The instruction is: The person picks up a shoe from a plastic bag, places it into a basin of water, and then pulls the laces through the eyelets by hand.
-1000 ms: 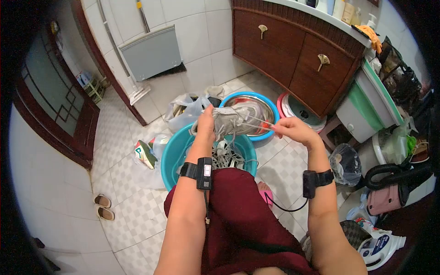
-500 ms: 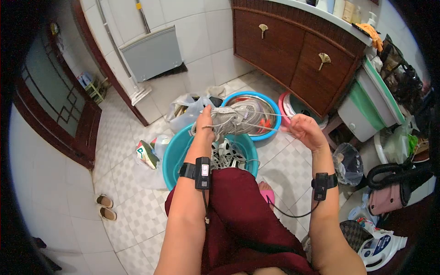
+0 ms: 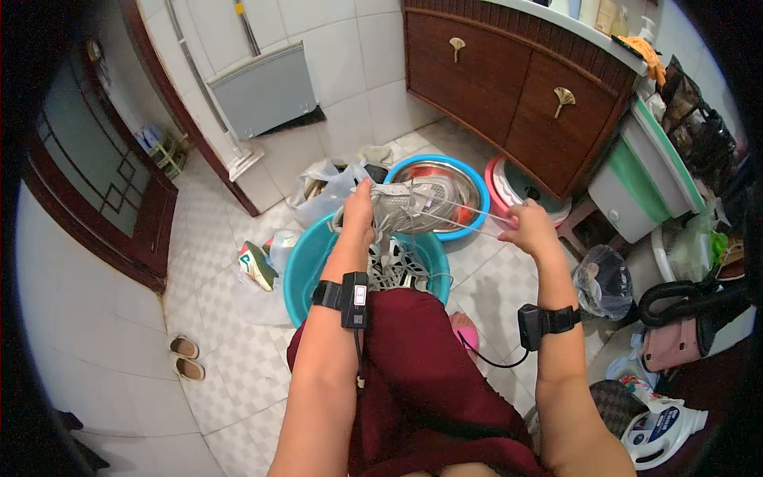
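A grey mesh sneaker [image 3: 405, 208] is held up over the teal basin, its toe pointing right. My left hand [image 3: 358, 213] grips it at the heel end, fingers partly hidden by the shoe. From the sneaker a pale shoelace [image 3: 475, 225] runs taut in two strands to my right hand [image 3: 531, 228], which pinches it off to the right. Below, the teal basin [image 3: 300, 274] holds more shoes with white laces [image 3: 397, 266]. Behind the sneaker's toe stands a blue-rimmed metal basin [image 3: 482, 187].
Plastic bags with shoes [image 3: 316, 191] lie behind the teal basin, and a green-and-white shoe [image 3: 256, 266] lies left of it. A pink basin [image 3: 494, 171] sits under the brown cabinet [image 3: 509, 87]. To the right stands a lined trash bin [image 3: 602, 282].
My right hand has shifted slightly and its wrist has turned, with the lace strands still stretched. The sneaker has tilted a little, and its toe sits slightly further right.
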Motion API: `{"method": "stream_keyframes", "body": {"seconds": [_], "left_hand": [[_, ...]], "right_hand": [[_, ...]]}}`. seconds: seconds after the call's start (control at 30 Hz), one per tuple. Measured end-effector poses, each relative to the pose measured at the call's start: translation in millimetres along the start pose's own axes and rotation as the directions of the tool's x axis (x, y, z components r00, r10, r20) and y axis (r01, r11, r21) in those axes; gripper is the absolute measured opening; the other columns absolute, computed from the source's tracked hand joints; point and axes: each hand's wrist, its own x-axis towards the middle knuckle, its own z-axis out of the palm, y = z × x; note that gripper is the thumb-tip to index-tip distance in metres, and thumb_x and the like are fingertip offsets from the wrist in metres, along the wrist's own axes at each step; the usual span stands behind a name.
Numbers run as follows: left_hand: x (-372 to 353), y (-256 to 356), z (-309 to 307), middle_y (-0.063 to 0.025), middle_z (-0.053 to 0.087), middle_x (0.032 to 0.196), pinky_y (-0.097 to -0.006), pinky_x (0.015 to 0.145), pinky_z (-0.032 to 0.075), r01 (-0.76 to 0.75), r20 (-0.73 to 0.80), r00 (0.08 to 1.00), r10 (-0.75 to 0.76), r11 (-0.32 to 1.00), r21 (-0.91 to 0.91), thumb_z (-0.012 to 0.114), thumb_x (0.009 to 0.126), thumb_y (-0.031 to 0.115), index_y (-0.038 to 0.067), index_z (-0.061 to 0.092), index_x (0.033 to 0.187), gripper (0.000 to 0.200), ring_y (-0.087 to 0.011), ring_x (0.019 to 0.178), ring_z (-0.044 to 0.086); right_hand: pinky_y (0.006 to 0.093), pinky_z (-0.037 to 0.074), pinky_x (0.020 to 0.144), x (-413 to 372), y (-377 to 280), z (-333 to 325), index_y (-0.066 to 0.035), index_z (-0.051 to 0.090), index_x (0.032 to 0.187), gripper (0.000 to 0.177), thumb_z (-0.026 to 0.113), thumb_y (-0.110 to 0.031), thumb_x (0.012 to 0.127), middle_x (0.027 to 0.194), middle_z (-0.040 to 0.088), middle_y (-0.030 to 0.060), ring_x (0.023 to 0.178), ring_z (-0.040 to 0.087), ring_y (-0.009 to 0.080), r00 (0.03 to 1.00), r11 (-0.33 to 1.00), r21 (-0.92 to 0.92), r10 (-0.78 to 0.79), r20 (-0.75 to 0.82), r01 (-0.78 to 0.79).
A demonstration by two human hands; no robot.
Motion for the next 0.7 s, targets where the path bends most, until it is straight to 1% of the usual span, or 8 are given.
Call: {"method": "stream_keyframes", "body": {"seconds": [0.03,0.1,0.2,0.3,0.5,0.57,0.6,0.7], "left_hand": [[-2,2,2,-0.0188,0.058,0.105,-0.0419,0.079,0.046,0.039,0.005,0.999,-0.039,0.998,-0.053,0.053,0.086,0.038,-0.009,0.052,0.112,0.054,-0.0267,0.093,0.057],[2,2,3,-0.0173,0.060,0.103,-0.0434,0.076,0.048,0.078,0.012,0.997,-0.078,0.991,-0.106,0.053,0.087,0.039,-0.006,0.053,0.111,0.051,-0.0276,0.090,0.059],[14,-9,0,-0.0148,0.062,0.100,-0.0447,0.070,0.051,0.087,0.035,0.996,-0.083,0.991,-0.106,0.052,0.087,0.039,-0.001,0.055,0.108,0.045,-0.0282,0.082,0.063],[13,-9,0,-0.0149,0.062,0.101,-0.0455,0.069,0.052,0.109,0.082,0.992,-0.100,0.988,-0.107,0.052,0.087,0.039,0.000,0.054,0.108,0.045,-0.0283,0.082,0.063],[-20,11,17,-0.0149,0.061,0.100,-0.0461,0.071,0.051,0.136,0.076,0.989,-0.128,0.985,-0.105,0.053,0.087,0.038,0.000,0.053,0.108,0.044,-0.0284,0.084,0.062],[-27,14,21,-0.0171,0.059,0.106,-0.0456,0.075,0.049,0.144,0.084,0.987,-0.135,0.983,-0.117,0.051,0.088,0.037,-0.005,0.050,0.114,0.049,-0.0295,0.088,0.060],[-17,8,16,-0.0158,0.060,0.104,-0.0461,0.074,0.050,0.141,0.084,0.988,-0.132,0.983,-0.115,0.052,0.088,0.038,-0.003,0.051,0.113,0.047,-0.0292,0.087,0.061],[11,-7,2,-0.0133,0.061,0.102,-0.0470,0.073,0.051,0.137,0.077,0.989,-0.127,0.980,-0.147,0.054,0.087,0.038,0.002,0.053,0.111,0.044,-0.0288,0.084,0.062]], "right_hand": [[0.0378,0.045,0.083,0,-9,3,-0.006,0.063,0.091,0.045,0.083,-0.023,0.054,0.102,0.058,0.0131,0.099,0.055,0.0296,0.971,0.991,-0.057,-0.128,-0.203,0.119],[0.0373,0.043,0.085,0,-32,11,-0.007,0.062,0.094,0.047,0.082,-0.022,0.055,0.100,0.057,0.0119,0.103,0.052,0.0292,0.749,0.925,-0.242,-0.380,-0.542,0.294],[0.0374,0.042,0.081,4,-56,19,-0.008,0.059,0.097,0.046,0.079,-0.025,0.059,0.094,0.056,0.0096,0.096,0.052,0.0290,0.705,0.837,0.028,-0.442,-0.554,0.547],[0.0382,0.042,0.076,10,-74,38,-0.008,0.058,0.090,0.041,0.078,-0.027,0.060,0.089,0.054,0.0086,0.090,0.052,0.0288,0.713,0.783,0.044,-0.539,-0.448,0.620],[0.0385,0.044,0.068,25,-95,59,-0.008,0.053,0.077,0.027,0.073,-0.021,0.064,0.080,0.052,0.0077,0.081,0.054,0.0279,0.768,0.852,-0.032,-0.487,-0.416,0.522],[0.0402,0.045,0.068,29,-95,61,-0.008,0.055,0.079,0.022,0.070,-0.020,0.069,0.080,0.054,0.0082,0.081,0.056,0.0284,0.765,0.847,-0.048,-0.502,-0.403,0.530],[0.0411,0.046,0.068,30,-93,60,-0.008,0.056,0.079,0.019,0.069,-0.019,0.071,0.080,0.055,0.0084,0.081,0.057,0.0286,0.764,0.844,-0.058,-0.509,-0.396,0.533],[0.0425,0.047,0.066,14,-87,42,-0.007,0.056,0.081,0.012,0.063,-0.016,0.076,0.082,0.055,0.0090,0.081,0.057,0.0294,0.829,0.831,0.168,-0.467,-0.306,0.530]]}}
